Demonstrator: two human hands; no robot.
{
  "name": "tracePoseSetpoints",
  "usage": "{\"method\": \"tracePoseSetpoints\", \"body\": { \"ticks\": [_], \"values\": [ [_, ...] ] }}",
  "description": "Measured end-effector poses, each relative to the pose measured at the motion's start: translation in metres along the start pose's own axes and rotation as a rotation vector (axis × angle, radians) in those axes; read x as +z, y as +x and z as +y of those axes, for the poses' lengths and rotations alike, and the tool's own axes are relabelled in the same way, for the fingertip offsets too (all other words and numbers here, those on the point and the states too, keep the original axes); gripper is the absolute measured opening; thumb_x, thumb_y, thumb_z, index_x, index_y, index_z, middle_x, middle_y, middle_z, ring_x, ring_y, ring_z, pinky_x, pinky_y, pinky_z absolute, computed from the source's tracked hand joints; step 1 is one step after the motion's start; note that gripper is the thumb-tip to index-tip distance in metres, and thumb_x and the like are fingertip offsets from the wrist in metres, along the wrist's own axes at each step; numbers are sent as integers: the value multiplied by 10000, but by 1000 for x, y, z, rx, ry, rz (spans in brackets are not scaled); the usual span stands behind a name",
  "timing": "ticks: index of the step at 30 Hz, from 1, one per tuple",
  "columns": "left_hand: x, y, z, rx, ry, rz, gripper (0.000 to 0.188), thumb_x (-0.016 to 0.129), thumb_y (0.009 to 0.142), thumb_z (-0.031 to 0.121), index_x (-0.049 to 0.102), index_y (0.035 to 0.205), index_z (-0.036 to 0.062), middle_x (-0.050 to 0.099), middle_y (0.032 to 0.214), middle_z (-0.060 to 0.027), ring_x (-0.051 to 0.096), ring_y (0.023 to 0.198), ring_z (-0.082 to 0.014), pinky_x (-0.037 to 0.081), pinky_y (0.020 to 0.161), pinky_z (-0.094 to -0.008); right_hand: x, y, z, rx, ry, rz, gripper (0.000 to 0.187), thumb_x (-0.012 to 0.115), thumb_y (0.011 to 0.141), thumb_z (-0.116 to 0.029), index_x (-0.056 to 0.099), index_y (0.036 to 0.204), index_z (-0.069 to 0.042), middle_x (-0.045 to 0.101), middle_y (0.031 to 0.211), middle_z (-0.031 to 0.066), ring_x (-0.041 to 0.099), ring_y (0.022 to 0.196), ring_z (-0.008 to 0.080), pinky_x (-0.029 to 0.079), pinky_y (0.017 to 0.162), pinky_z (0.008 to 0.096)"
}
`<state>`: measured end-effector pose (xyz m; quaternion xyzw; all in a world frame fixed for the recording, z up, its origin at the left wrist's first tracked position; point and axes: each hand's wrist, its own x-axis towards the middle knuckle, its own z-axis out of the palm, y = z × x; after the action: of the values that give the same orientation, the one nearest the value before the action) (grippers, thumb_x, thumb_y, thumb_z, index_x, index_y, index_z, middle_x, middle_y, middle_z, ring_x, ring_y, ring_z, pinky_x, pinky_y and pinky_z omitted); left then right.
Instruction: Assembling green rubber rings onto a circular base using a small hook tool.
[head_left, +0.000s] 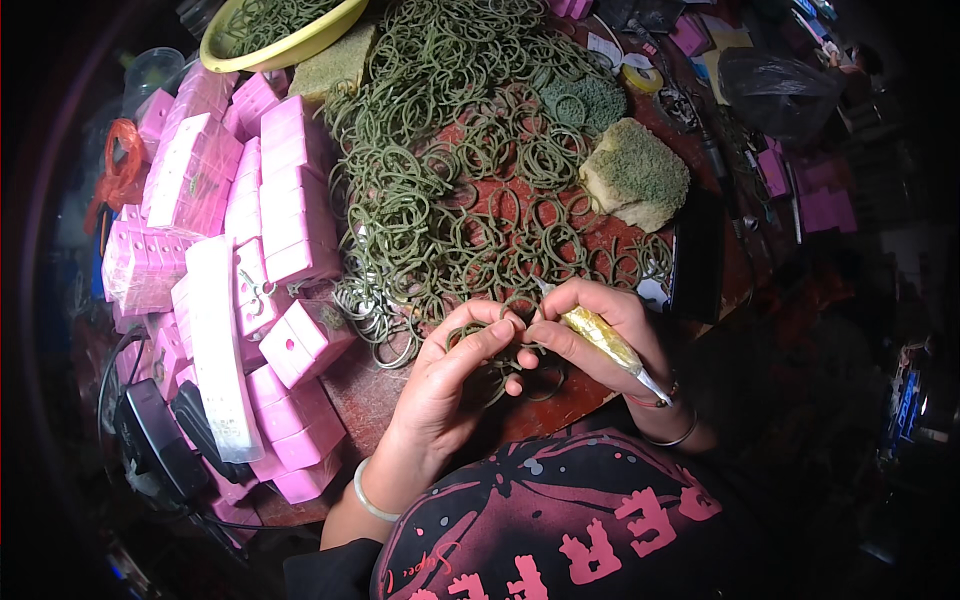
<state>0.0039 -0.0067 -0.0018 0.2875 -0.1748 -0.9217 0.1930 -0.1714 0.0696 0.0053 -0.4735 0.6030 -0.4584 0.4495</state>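
My left hand (pixel 448 375) pinches a thin green textured ring (pixel 519 303) between thumb and fingers, with more such rings looped around its fingers. Close against it, my right hand (pixel 605 315) has its thumb and index fingertips at the same ring. A slim cone-shaped tube with yellow filling (pixel 606 343) lies in the right hand, its narrow tip pointing up and away from me. Just beyond both hands spreads a heap of loose green rings (pixel 480 240) on the red tabletop (pixel 490 195).
Pink foam blocks (pixel 300 220) are stacked along the left, with a long white strip (pixel 215 350) on them. A yellow basin (pixel 290 40) of rings stands at the far left. Green-dusted sponges (pixel 635 175) sit beyond my right hand. A black plastic bag (pixel 780 90) lies far right.
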Motion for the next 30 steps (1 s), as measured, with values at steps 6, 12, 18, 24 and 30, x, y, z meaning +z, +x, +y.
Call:
{"method": "tracePoseSetpoints", "body": {
  "ticks": [6,12,18,24,30],
  "values": [
    [0,0,1,-1,13,3,131,567,926,141,559,1015,45,616,948,-71,620,813,-157,485,615,-254,1,0,-1,-25,-22,20,91,673,847,-26,588,866,1,617,808,26,561,722,49,448,632,198],
    [1,-1,1,-13,14,15,154,563,927,135,553,1051,43,613,951,-69,615,818,-153,485,615,-252,2,-1,-3,-128,-62,92,117,705,827,-69,599,833,-19,601,701,12,527,612,38,420,533,208],
    [6,-2,4,-2,22,11,269,557,931,128,522,1181,35,606,1007,-82,615,835,-143,505,616,-243,1,0,-16,-341,-303,171,145,729,772,-20,596,827,-20,617,723,63,603,615,138,463,537,264],
    [5,-2,3,-4,30,5,318,551,938,143,506,1235,37,610,1081,-94,616,842,-141,523,615,-248,7,-4,-19,-407,-447,211,232,779,696,-34,617,860,-48,556,704,63,582,592,203,463,526,310],
    [5,-1,4,-9,-22,-20,330,529,953,196,509,1245,43,611,1085,-86,619,849,-140,532,616,-252,7,-6,-21,-541,-591,247,253,783,688,-68,640,896,-60,523,698,42,564,596,201,455,522,316]
  ]
}}
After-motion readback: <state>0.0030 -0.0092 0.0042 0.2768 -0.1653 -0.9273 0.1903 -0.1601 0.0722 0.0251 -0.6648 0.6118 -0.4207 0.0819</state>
